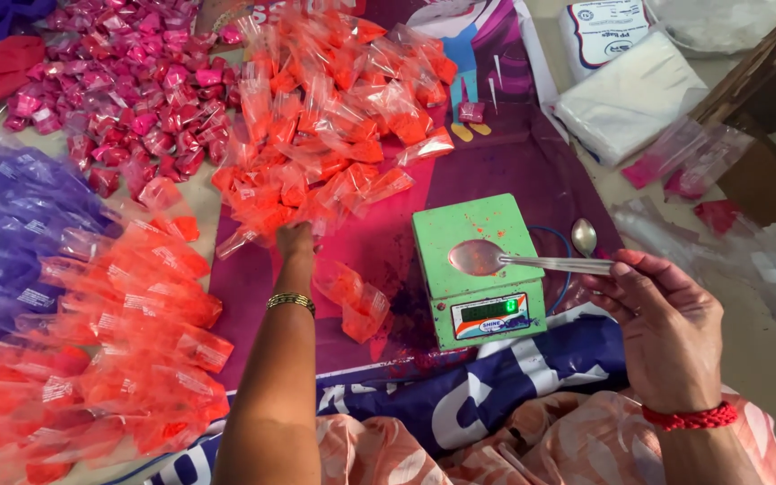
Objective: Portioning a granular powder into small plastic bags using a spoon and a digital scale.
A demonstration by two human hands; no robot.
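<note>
You are sitting on the floor over a printed banner sheet [532,171] in purple, magenta and blue, spread flat and dusted with pink powder near its middle. A wooden edge crosses the upper right corner, with white packages [626,94] and loose clear bags beside it. Heaps of small filled plastic pouches ring your work area: magenta ones [127,81] at the top left, violet ones [11,216] at the far left, and orange ones both ahead of you [325,126] and at your lower left [127,332].

A small green weighing scale [478,269] sits on the banner just ahead of your right knee, its platform speckled with orange. Your right hand [666,323] pinches the handle of a steel spoon [496,259] between thumb and fingers, holding the bowl over the scale's platform. A second spoon [584,237] lies just right of the scale. Your left hand [295,241] reaches into the near edge of the orange pile; I cannot tell whether its fingers have closed on a pouch.
</note>
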